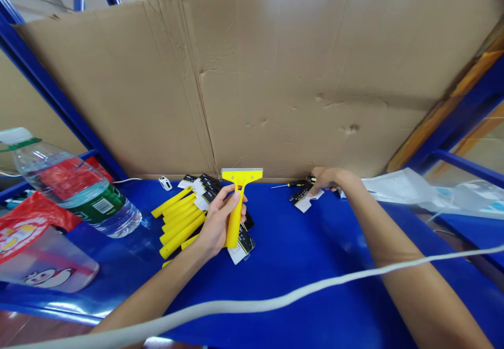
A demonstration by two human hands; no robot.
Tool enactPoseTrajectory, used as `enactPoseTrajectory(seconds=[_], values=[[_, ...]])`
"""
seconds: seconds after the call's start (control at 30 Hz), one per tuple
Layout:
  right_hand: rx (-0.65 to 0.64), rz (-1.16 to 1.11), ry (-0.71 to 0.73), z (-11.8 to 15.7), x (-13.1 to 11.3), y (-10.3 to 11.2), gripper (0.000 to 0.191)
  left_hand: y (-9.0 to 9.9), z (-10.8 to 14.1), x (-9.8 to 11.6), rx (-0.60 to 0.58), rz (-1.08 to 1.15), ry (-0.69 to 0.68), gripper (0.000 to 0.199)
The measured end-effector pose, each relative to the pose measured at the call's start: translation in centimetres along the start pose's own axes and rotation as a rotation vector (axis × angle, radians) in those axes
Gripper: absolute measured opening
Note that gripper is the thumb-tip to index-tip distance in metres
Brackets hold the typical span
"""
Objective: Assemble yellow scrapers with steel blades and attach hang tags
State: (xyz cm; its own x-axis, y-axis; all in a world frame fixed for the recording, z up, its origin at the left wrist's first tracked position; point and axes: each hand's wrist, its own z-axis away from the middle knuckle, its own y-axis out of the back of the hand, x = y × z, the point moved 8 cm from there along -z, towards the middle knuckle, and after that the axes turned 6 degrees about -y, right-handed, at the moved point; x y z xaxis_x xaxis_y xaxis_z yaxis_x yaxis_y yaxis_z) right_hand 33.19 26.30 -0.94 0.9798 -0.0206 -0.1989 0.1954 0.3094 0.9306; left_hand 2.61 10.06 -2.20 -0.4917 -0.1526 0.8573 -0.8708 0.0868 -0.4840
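Note:
My left hand is closed around the handle of a yellow scraper, its wide blade end pointing up and away from me. Further back on the right, my right hand reaches down with its fingers on a black-and-white card; part of the grip is hidden. A small screwdriver with a thin shaft lies just left of that hand. Several more yellow scrapers lie side by side left of my left hand, with black-and-white covers on their heads. Another black-and-white card shows below the held scraper.
A blue shelf carries everything, backed by a cardboard sheet. On the left are a water bottle and a plastic cup. A white cable crosses in front. White plastic packaging lies at right.

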Motion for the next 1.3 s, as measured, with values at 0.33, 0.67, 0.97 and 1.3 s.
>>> enactPoseTrajectory(seconds=[0.33,0.67,0.97,1.3], values=[[-0.017,-0.138,0.356,7.4,-6.5,2.4,0.02,0.7,-0.2,-0.1,0.046,0.04,-0.04,0.034],[0.286,-0.269,0.741,15.7,-7.4,-3.1,0.017,1.2,-0.4,1.0,0.107,0.139,-0.149,0.034],[0.39,-0.514,0.997,18.8,-8.4,-6.3,0.018,0.5,0.2,0.1,0.058,0.114,-0.108,0.029],[0.408,-0.814,0.955,19.8,-8.2,-6.4,0.022,0.3,0.7,-0.6,0.097,0.137,-0.033,0.026]])
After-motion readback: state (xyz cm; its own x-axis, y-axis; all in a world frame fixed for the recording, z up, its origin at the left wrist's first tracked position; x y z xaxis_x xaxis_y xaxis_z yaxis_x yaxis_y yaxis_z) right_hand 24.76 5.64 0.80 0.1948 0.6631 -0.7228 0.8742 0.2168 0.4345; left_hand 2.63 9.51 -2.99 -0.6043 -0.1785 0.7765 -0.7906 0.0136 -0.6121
